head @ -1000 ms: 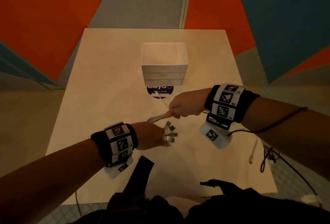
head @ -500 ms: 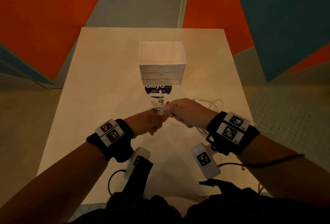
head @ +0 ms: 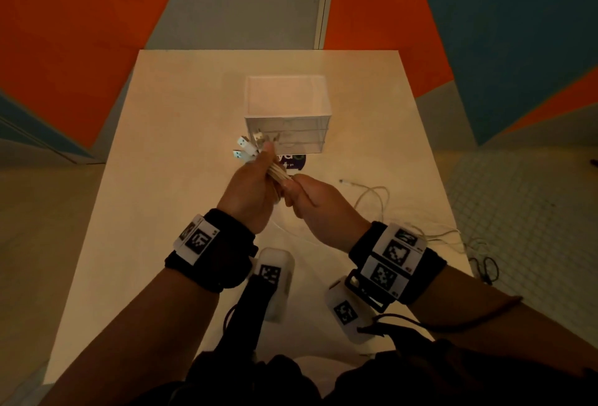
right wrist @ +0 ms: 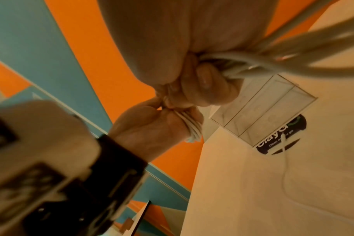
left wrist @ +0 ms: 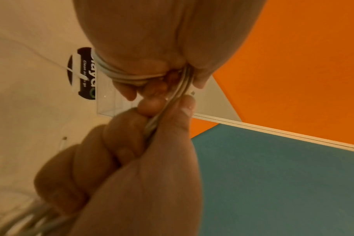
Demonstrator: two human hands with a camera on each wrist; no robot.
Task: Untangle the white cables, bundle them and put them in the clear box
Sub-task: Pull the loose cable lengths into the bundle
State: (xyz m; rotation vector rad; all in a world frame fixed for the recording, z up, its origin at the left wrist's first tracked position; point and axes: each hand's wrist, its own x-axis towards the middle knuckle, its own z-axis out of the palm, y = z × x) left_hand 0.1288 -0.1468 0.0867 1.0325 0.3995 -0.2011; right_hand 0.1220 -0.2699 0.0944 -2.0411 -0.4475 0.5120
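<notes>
Several white cables (head: pixel 279 176) are gathered into one bunch that runs slantwise above the middle of the tabletop (head: pixel 168 153), its long axis going from the plug ends, up and toward the far edge, down to the near right. The left hand (head: pixel 250 190) is curled round the upper part of the bunch, with the USB plugs (head: pixel 246 146) fanning out past its thumb; the left wrist view shows the strands passing between thumb and fingers. The right hand (head: pixel 318 203) pinches the same bunch just below, its fingers folded round the strands, so the two fists sit nearly touching along the bundle. From the right hand the loose tails (head: pixel 375 198) trail off toward the right edge of the tabletop, where they lie in slack loops, one small connector (head: pixel 342 181) resting apart from the rest.

The clear box (head: pixel 288 111) stands on the tabletop straight beyond the hands, toward the far edge, and looks empty as far as the head view shows. The plug ends point almost at its near wall, just beside it in the picture, though the hands are held higher than the box's base. A dark round sticker (head: pixel 296 163) lies on the tabletop at the foot of the box, under the hands.

My reading is that bundling is only part done: the held section is tidy, the tails are not. The left hand is nearer the box and anchors the plug end; the right hand, nearer the slack, would be the one to draw in or wind the trailing lengths before anything goes over the rim.
</notes>
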